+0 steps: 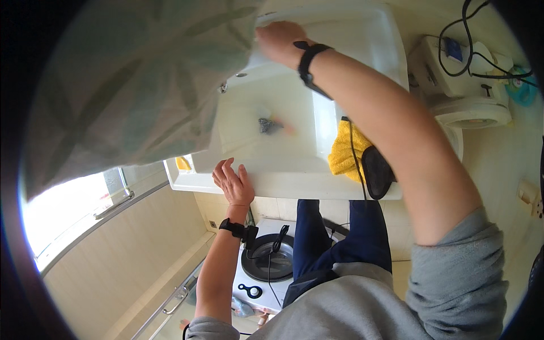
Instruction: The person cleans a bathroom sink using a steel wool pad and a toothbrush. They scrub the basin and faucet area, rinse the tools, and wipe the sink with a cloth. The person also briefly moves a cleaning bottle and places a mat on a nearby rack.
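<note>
A shower curtain (141, 85) with a pale green leaf pattern fills the upper left. My right hand (280, 42) reaches far over the bathtub, its fingers closed at the curtain's edge. My left hand (232, 181) is on the near rim of the white bathtub (272, 165), fingers spread and holding nothing. On the tub's bottom lies a small dark speckled thing (268, 126) with a blurred reddish patch beside it. A yellow cloth (347, 148) with a black piece (377, 173) and a dark cord hangs over the near rim, under my right forearm.
To the right stands a toilet (473, 113), with black cables (467, 34) above it and a turquoise bottle (521, 88) beside it. A white appliance with a round dark door (269, 258) is below the tub. A bright window (71, 215) is at left. Something yellow (182, 163) sits on the tub corner.
</note>
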The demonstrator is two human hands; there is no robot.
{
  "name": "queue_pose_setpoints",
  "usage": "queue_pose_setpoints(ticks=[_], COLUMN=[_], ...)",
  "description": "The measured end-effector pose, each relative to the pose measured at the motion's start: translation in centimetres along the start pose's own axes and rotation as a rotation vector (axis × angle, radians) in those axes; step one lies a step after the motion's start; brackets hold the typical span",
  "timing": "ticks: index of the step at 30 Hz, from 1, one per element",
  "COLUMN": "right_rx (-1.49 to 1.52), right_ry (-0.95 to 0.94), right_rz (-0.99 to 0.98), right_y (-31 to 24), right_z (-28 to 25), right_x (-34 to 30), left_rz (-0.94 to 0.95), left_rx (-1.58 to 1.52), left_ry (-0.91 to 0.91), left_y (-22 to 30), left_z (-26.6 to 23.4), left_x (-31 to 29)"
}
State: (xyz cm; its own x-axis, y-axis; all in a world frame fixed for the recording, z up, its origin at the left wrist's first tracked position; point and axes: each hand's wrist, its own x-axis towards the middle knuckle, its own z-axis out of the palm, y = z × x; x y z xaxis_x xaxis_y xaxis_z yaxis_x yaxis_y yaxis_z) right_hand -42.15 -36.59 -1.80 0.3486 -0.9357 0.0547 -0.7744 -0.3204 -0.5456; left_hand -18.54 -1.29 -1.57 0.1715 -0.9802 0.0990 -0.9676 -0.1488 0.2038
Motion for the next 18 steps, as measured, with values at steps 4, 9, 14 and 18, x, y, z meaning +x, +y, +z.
queue_pose_setpoints(ticks=[4,9,14,18], right_rx=[-0.379,0.062,-0.013,0.04], right_ry=[0.39,0.152,-0.378,-0.09], right_rz=[-0.344,0.044,0.103,0.179], right_y=[2.7,1.4,-4.5,-5.4], right_z=[4.2,2.0,-2.0,0.4], right_x=[1.5,0.4,-2.4,-3.8], left_rz=[-0.019,-0.003,-0.006,0.012], left_rx=[-0.021,-0.001,-0.041,-0.028], left_ry=[0.013,0.045,0.074,0.086], left_y=[-0.1,-0.1,-0.2,-0.2], left_z=[0.2,-0.1,-0.3,-0.5], left_x=[0.2,0.1,0.1,0.1])
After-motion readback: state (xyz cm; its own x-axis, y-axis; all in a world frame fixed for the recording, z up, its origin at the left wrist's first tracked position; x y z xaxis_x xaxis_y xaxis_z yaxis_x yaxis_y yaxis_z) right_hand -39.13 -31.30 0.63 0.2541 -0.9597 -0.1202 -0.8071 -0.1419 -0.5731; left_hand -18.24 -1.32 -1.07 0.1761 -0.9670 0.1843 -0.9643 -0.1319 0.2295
